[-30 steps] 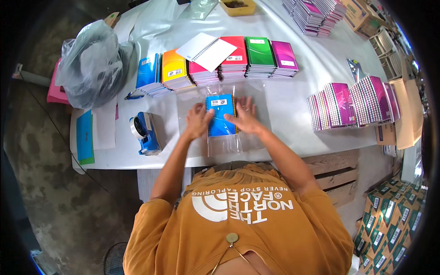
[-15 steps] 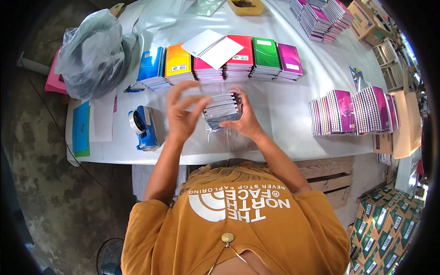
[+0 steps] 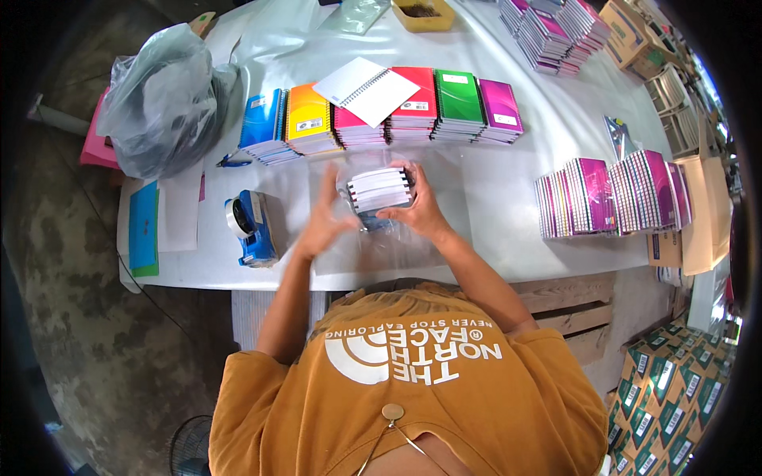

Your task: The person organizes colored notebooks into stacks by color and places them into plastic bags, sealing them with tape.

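A small stack of notebooks (image 3: 379, 189) stands on the table in front of me, page edges up, with clear plastic film (image 3: 397, 242) around it. My right hand (image 3: 427, 211) grips the stack's right side, fingers behind and thumb across the near face. At the left side, my left hand (image 3: 325, 220) is slightly blurred, its thumb and fingers apart; it looks just clear of the stack. Just beyond, a row of spiral notebook piles in blue (image 3: 260, 119), yellow (image 3: 308, 115), red, green (image 3: 459, 95) and purple (image 3: 500, 103) covers stretches across. An open spiral notebook (image 3: 367, 91) lies on top.
A blue tape dispenser (image 3: 255, 230) sits to the left, near blue pliers-like cutters (image 3: 233, 159). Bundles of purple notebooks (image 3: 591, 194) stand at the right, and more (image 3: 556, 36) at the far right. A grey plastic bag (image 3: 163, 103) bulges at the left edge.
My left hand has come down from above the stack to its left side, fingers now pointing away from me. The right hand keeps its grip, and the stack has barely shifted.
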`<state>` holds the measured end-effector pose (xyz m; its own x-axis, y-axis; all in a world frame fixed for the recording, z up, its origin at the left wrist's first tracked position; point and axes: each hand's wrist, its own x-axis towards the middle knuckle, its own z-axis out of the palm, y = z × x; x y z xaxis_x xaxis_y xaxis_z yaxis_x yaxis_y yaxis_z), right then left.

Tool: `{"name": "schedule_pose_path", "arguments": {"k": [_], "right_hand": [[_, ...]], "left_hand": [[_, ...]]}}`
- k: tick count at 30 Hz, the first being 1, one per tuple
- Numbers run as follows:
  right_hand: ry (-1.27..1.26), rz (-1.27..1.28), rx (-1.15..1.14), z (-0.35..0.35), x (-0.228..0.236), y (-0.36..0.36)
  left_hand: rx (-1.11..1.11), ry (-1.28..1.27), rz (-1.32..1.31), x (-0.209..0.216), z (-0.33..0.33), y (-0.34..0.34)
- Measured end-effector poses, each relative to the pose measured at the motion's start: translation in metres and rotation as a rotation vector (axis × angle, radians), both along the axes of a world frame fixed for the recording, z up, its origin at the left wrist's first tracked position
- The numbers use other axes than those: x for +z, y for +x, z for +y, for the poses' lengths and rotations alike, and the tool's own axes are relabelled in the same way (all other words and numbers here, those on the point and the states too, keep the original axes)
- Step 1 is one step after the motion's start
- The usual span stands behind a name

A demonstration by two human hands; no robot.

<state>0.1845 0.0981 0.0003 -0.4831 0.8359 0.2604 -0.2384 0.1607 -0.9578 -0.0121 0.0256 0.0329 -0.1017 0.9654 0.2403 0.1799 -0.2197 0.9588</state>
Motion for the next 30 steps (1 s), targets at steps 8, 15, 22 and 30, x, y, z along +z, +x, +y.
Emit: {"name": "schedule_pose_path", "arguments": {"k": [8, 15, 22, 30], "right_hand": [[0.021, 0.095, -0.075, -0.004, 0.024, -0.008], [0.031, -0.136, -0.445, -0.008, 0.017, -0.031], [0.571, -0.765, -0.687, -0.016, 0.025, -0.019], [0.93, -0.794, -0.405, -0.045, 0.024, -0.013]], "left_hand": [[0.01, -0.02, -0.147, -0.011, 0.005, 0.042], [0.528, 0.136, 0.248, -0.018, -0.006, 0.078], [0.323, 0.075, 0.952, 0.013, -0.01, 0.079], [0.069, -0.055, 0.535, 0.036, -0.011, 0.056]]}}
